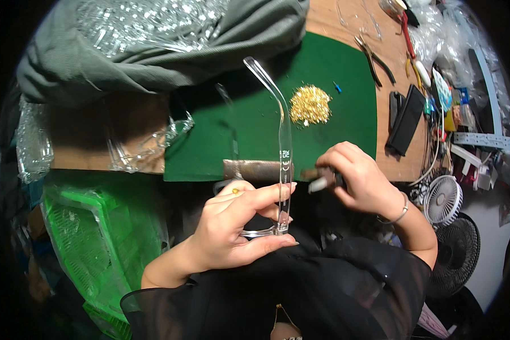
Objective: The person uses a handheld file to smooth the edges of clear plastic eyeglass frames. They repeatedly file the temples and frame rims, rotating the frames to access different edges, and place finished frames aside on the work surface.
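My left hand (233,225) holds a clear plastic eyeglass frame (285,140) near its hinge, with one temple arm pointing up and printed marks on it. The other temple stands behind my fingers. My right hand (352,178) is to the right of the frame, closed around a blurred tool (323,180) with a pale tip; its kind cannot be told. A worn metal bar (259,170) lies at the near edge of the green mat (348,123), partly behind the frame. Beyond it is a pile of small gold-coloured metal pieces (310,105), beside a small blue object (337,88).
Grey cloth (144,76) holds many clear frames (153,21) at the upper left. More clear frames (153,142) lie on the wooden table's left. Pliers (374,61), a black case (406,121) and a small white fan (443,199) are at right. A green crate (97,238) stands lower left.
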A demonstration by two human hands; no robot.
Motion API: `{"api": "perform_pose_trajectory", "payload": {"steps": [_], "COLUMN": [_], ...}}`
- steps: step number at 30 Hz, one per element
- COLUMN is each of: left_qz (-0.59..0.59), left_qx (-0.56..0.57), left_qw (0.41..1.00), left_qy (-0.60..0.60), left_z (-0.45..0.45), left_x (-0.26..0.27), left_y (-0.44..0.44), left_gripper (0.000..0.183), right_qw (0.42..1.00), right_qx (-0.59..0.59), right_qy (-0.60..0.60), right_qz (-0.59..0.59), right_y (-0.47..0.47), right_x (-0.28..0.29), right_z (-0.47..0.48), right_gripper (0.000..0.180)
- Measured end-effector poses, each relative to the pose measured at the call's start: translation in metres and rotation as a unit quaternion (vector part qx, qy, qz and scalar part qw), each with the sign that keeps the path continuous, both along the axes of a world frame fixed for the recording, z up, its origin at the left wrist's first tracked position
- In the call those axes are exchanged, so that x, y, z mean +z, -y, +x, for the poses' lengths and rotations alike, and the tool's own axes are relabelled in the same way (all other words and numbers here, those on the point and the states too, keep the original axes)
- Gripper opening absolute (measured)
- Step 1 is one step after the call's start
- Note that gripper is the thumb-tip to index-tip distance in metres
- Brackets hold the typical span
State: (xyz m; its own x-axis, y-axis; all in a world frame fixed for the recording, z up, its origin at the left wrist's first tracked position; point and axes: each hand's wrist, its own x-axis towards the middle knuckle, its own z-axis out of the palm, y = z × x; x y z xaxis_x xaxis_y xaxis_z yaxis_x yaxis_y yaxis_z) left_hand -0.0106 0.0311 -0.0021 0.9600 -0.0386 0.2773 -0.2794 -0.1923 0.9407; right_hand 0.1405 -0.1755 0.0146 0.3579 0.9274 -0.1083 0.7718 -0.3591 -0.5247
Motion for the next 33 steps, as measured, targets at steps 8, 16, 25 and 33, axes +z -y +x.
{"api": "perform_pose_trajectory", "payload": {"steps": [8,16,25,33], "left_qz": [-0.204,-0.280,-0.285,-0.164], "left_qx": [-0.014,0.020,0.058,0.057], "left_qw": [0.976,0.956,0.956,0.983], "left_qy": [-0.076,-0.089,-0.025,-0.064], "left_z": [-0.001,-0.006,0.001,0.002], "left_x": [0.003,0.004,-0.006,-0.001], "left_y": [0.000,0.002,0.014,0.019], "left_gripper": [0.061,0.048,0.051,0.064], "right_qw": [0.986,0.984,0.977,0.979], "right_qx": [-0.050,-0.059,-0.189,-0.172], "right_qy": [0.159,0.162,0.054,0.093], "right_qz": [-0.001,-0.032,0.080,0.064], "right_y": [-0.008,-0.004,-0.015,-0.021], "right_x": [-0.049,-0.047,-0.077,-0.085], "right_z": [-0.002,-0.006,0.023,0.016], "right_gripper": [0.054,0.053,0.015,0.017]}}
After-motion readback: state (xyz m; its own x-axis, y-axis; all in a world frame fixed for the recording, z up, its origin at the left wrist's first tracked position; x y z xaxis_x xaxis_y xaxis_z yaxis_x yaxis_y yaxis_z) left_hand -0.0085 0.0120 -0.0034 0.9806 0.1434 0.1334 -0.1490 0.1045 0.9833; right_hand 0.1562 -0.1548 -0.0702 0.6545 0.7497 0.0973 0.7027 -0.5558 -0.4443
